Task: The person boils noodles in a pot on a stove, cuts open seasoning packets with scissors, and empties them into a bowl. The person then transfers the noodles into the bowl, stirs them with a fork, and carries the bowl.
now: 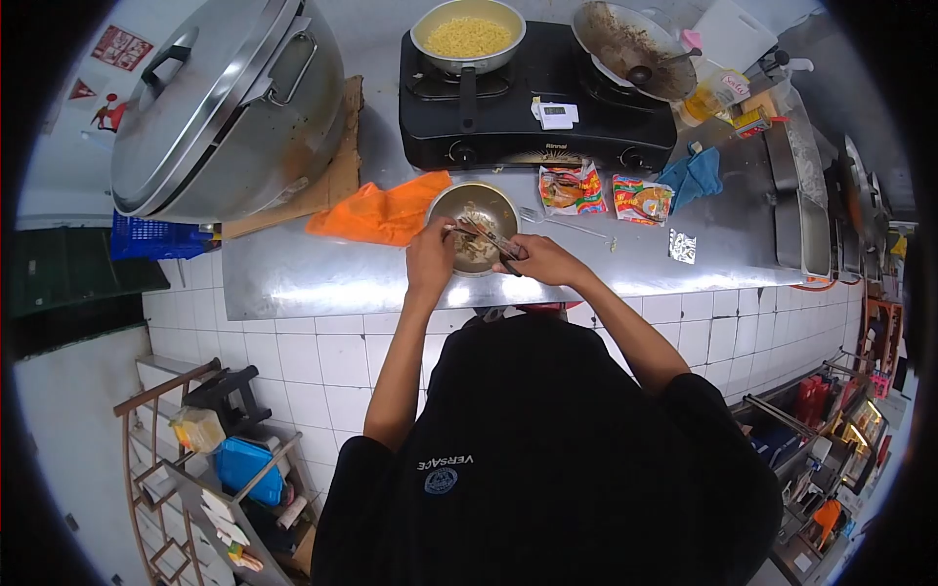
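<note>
My right hand (542, 259) is closed round the handles of a pair of scissors (501, 242), whose blades point left over a metal bowl (516, 217). Above the same bowl, the fingers of my left hand (431, 259) pinch a small reddish-brown strip (465, 227), too small to name; it lies close to the scissor tips. Pale and brownish bits sit in the bottom of the bowl. A fork (567, 224) rests on the steel table just right of the bowl, and an orange cloth (376, 210) lies to its left.
Behind the bowl stands a black gas stove (547, 146) with a pan of noodles (469, 39), a dirty wok (625, 44) and a white timer (558, 116). A large lidded pot (230, 107) is left. Noodle packets (573, 188), a blue cloth (692, 176) and an oil bottle (711, 95) are right.
</note>
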Tool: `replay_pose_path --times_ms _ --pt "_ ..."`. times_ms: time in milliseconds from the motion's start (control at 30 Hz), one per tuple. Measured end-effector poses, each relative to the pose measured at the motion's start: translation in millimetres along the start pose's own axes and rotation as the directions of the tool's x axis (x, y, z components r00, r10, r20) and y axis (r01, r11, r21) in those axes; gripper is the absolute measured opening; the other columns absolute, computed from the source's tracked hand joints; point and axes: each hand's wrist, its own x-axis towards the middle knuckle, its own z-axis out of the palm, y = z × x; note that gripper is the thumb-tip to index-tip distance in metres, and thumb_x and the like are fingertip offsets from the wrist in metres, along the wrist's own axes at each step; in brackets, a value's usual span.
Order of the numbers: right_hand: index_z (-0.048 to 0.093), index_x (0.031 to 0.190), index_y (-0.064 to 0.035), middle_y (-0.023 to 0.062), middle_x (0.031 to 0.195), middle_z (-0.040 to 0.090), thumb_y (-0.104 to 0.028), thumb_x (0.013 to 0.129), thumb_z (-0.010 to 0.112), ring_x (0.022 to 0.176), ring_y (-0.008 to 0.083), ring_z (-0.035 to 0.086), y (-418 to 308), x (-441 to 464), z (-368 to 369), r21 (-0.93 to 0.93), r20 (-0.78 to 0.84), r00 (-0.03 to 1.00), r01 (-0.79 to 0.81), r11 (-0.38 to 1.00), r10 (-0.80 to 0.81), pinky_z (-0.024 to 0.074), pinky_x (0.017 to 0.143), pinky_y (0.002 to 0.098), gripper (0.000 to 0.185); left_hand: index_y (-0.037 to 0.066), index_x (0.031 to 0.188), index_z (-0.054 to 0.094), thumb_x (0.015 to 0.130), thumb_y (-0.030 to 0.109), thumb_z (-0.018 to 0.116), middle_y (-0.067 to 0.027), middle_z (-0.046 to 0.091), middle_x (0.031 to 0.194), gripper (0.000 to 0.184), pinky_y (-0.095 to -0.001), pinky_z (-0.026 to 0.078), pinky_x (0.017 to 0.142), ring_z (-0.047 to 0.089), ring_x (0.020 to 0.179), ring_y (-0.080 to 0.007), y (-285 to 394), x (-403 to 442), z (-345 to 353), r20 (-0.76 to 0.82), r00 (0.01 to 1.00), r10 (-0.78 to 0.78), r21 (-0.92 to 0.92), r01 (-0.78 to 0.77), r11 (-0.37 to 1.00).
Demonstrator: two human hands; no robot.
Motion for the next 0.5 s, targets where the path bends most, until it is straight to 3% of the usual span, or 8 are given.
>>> replay_pose_path --times_ms 167,300,400,500 --pt "0.058 0.105 0.0052 0.0254 0.091 0.065 -0.045 0.083 0.071 0.094 0.0394 0.064 -2 -1 14 -0.115 -0.101 0.994 0.018 0.993 -0.029 0.0496 0.082 0.0477 0.056 0.001 0.103 0.069 0.088 0.010 0.062 -0.0229 0.069 0.094 0.019 -0.0403 0.053 0.074 0.069 0.085 -0.0348 2 -4 13 -0.102 0.995 -0.003 -0.107 -0.008 0.994" --pt "0.054 0.112 0.0054 0.0262 0.103 0.062 -0.035 0.084 0.070 0.102 0.0401 0.061 -11 -6 23 -0.319 -0.175 0.984 -0.018 0.947 -0.040 0.0507 0.085 0.0484 0.052 -0.001 0.106 0.070 0.088 0.016 0.063 -0.0228 0.070 0.099 0.026 -0.0365 0.054 0.077 0.071 0.088 -0.0293 -16 -1 30 -0.006 0.994 -0.108 -0.377 0.097 0.921" --pt "0.052 0.113 0.0055 0.0248 0.106 0.061 -0.029 0.084 0.072 0.103 0.0396 0.061 -20 -9 30 -0.397 -0.216 0.976 -0.052 0.916 -0.038 0.0524 0.084 0.0471 0.049 -0.002 0.105 0.070 0.087 0.022 0.067 -0.0197 0.072 0.099 0.030 -0.0331 0.054 0.078 0.071 0.088 -0.0250 -15 2 33 0.101 0.961 -0.257 -0.549 0.269 0.791" --pt "0.052 0.113 0.0055 0.0234 0.108 0.060 -0.026 0.083 0.073 0.103 0.0384 0.061 -21 -7 35 -0.436 -0.227 0.972 -0.044 0.899 -0.062 0.0534 0.083 0.0457 0.049 -0.002 0.104 0.071 0.085 0.025 0.072 -0.0171 0.073 0.096 0.033 -0.0319 0.053 0.077 0.071 0.086 -0.0232 -6 4 28 0.129 0.942 -0.309 -0.534 0.329 0.779"
